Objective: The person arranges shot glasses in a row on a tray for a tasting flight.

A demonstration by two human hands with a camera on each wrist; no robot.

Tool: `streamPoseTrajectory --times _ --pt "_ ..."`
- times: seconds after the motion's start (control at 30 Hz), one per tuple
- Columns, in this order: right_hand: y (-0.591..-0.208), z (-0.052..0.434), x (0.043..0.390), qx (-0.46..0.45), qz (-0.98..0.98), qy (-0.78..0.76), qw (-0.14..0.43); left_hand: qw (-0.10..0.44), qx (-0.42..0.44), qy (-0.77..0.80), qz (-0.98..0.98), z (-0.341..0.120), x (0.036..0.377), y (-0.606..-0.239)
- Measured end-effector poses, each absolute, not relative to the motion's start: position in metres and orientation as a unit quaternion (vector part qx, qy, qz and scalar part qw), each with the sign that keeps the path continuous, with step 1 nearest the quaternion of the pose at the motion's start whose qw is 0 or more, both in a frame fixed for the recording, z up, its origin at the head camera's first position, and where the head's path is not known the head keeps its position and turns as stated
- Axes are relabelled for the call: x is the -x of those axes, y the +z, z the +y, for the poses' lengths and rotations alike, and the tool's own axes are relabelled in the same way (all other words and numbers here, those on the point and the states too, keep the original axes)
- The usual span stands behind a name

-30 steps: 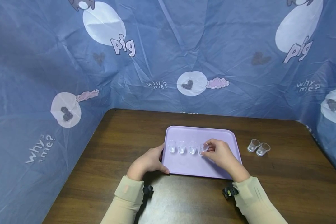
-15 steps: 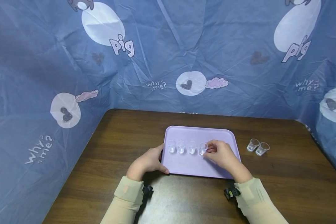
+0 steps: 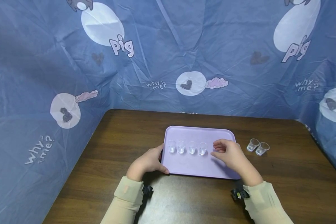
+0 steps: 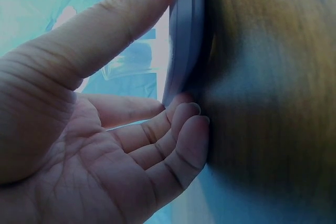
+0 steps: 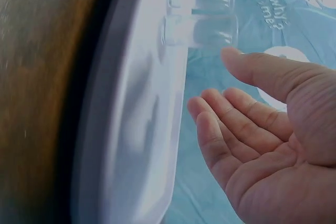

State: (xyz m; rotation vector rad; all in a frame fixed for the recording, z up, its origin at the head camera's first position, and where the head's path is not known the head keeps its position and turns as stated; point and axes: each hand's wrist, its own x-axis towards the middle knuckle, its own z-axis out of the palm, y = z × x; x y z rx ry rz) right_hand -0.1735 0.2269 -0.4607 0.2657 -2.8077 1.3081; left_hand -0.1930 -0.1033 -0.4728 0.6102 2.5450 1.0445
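Observation:
A lilac tray (image 3: pixel 197 166) lies on the brown table (image 3: pixel 123 146). Several small clear cups stand on it in a row; the rightmost cup (image 3: pixel 203 148) stands upright and free. My right hand (image 3: pixel 226 152) hovers over the tray's right part, a little right of that cup, fingers loosely bent and holding nothing (image 5: pixel 247 124). My left hand (image 3: pixel 149 160) holds the tray's left edge, thumb on the rim and fingers curled under it (image 4: pixel 178 124). The tray edge (image 4: pixel 184 35) shows between thumb and fingers.
Two more clear cups (image 3: pixel 257 147) stand on the table to the right of the tray. Blue printed sheeting (image 3: pixel 168 53) walls in the table at the back and on both sides.
My right hand has let go of the rightmost cup and drawn away to the right; the cup stays upright in the row. My left hand has not moved.

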Motion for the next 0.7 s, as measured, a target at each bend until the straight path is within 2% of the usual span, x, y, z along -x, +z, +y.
streamPoseTrajectory --times 0.7 --pt "-0.451 0.267 0.158 -0.065 -0.904 0.418 0.064 0.165 -0.211 0.365 0.892 -0.103 0.192 -0.471"
